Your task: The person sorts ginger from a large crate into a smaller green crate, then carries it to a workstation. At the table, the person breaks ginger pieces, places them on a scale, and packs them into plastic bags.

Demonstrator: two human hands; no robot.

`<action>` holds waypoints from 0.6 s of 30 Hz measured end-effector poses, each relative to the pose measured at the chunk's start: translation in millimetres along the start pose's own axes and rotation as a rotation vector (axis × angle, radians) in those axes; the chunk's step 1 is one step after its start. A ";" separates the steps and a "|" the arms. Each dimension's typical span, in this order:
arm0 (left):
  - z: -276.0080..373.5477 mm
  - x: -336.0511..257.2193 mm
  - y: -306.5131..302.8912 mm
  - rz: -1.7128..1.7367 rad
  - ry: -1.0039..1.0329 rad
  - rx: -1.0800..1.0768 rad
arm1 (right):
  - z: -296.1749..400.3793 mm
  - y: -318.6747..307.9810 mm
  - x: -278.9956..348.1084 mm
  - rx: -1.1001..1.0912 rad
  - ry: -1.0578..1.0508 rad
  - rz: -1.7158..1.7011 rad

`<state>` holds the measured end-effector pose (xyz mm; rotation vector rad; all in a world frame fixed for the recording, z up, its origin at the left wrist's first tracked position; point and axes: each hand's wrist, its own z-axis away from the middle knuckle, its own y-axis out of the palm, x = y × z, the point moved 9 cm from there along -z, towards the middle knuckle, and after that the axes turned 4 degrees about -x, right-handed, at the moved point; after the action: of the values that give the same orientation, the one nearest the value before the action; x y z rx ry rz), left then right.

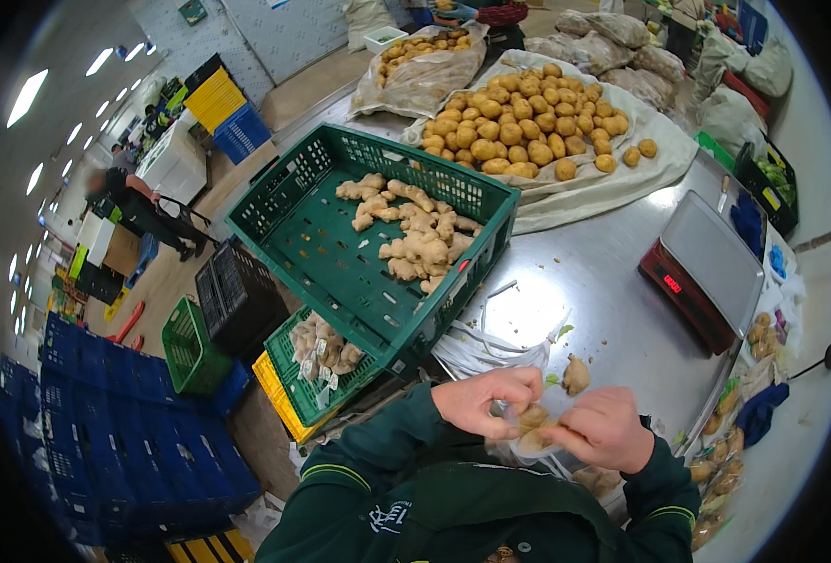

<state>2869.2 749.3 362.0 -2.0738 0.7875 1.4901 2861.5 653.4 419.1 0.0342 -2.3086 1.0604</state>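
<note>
My left hand [489, 405] pinches the side of a clear plastic bag [510, 450], close in front of my chest. On the other side of its mouth, my right hand [605, 429] grips the same bag with thumb and finger. Pieces of ginger root [532, 416] show inside, between the two hands. Just beyond my right hand a loose knob of ginger [576, 374] lies on the steel table [584, 281]. More ginger [597, 480] is partly hidden below my right wrist. Thin white plastic bags [489, 352] lie beyond my left hand.
A green crate [401, 345] of ginger [422, 243] stands at the left. Potatoes [528, 119] lie heaped on a cloth [640, 179] at the back. At the right is a digital scale [711, 264]. Bagged ginger [324, 345] sits in a lower crate. A person [149, 207] stands further off.
</note>
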 end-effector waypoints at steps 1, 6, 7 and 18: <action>3.0 1.3 0.5 0.074 -0.030 0.010 | -2.5 6.3 0.7 0.050 0.003 -0.090; 8.8 -1.3 -9.0 0.422 -0.050 -0.093 | -22.1 28.5 17.3 0.248 0.068 -0.355; 8.3 -3.0 -13.4 0.475 -0.032 -0.155 | -26.3 27.8 19.8 0.284 0.090 -0.399; 113.6 148.3 -38.8 0.059 -0.549 -0.599 | 64.0 14.6 -97.5 0.131 0.659 0.150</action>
<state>2854.6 826.0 187.9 -1.8460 0.1971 2.3977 2905.9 597.7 325.5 -0.3853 -1.6637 1.0913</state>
